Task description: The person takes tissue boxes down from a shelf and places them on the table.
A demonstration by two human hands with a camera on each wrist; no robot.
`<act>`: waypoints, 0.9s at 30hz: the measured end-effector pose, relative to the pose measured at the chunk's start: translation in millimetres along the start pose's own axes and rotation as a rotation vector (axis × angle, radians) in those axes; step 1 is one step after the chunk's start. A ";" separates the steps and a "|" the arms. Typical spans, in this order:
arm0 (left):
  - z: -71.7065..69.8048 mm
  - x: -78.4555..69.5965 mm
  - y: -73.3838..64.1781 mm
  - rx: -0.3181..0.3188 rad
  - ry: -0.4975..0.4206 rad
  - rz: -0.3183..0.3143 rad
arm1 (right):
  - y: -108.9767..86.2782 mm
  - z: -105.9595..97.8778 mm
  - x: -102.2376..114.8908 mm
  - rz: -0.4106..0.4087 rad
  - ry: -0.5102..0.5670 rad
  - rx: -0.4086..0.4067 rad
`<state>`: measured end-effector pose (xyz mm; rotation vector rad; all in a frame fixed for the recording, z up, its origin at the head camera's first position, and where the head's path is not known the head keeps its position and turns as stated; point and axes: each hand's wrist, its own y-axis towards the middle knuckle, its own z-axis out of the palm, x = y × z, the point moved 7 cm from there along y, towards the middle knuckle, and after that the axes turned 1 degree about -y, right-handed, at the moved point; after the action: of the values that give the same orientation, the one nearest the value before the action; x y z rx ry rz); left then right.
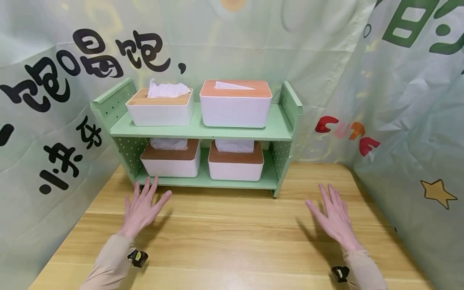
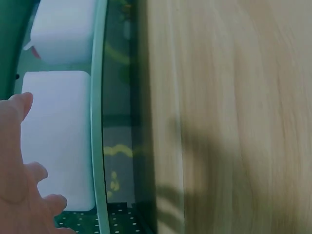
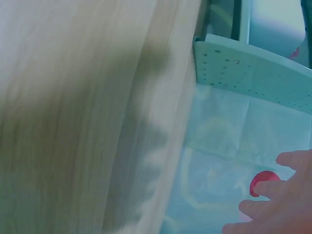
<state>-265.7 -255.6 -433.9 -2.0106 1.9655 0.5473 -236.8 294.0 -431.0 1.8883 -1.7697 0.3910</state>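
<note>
My left hand [image 1: 141,210] hovers over the table in front of the shelf's lower left corner, fingers spread and holding nothing. On the right, my right hand [image 1: 334,216] is likewise spread above the table, to the right of the shelf. A green two-tier shelf [image 1: 206,132] carries tissue boxes. Its upper tier has a light-wood-lidded tissue box [image 1: 161,115] at left and a taller tissue box with an orange-tan lid [image 1: 235,110] at right. Below stand two brown-lidded tissue boxes, the left one [image 1: 170,167] and the right one [image 1: 235,170]. Tissue pokes from every lid.
The wooden table [image 1: 232,233] runs up to a printed cloth backdrop [image 1: 232,48] behind and at both sides. A perforated side panel [image 3: 253,73] of the shelf shows in the right wrist view. Each wrist wears a small black camera, such as the left one [image 1: 137,258].
</note>
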 end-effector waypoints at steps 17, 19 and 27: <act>-7.0 4.3 1.7 0.031 -0.376 -0.099 | 5.2 -3.4 -2.1 0.084 0.398 0.028; -8.3 5.3 1.1 0.033 -0.416 -0.118 | 5.4 -3.8 -3.0 0.100 0.425 0.033; -20.6 3.1 -0.4 -0.024 -0.584 -0.129 | 6.7 -9.5 4.8 0.104 0.532 0.035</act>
<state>-263.7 -267.6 -417.1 -1.7111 1.4718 0.9940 -241.6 295.1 -419.4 1.5278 -1.5023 0.8766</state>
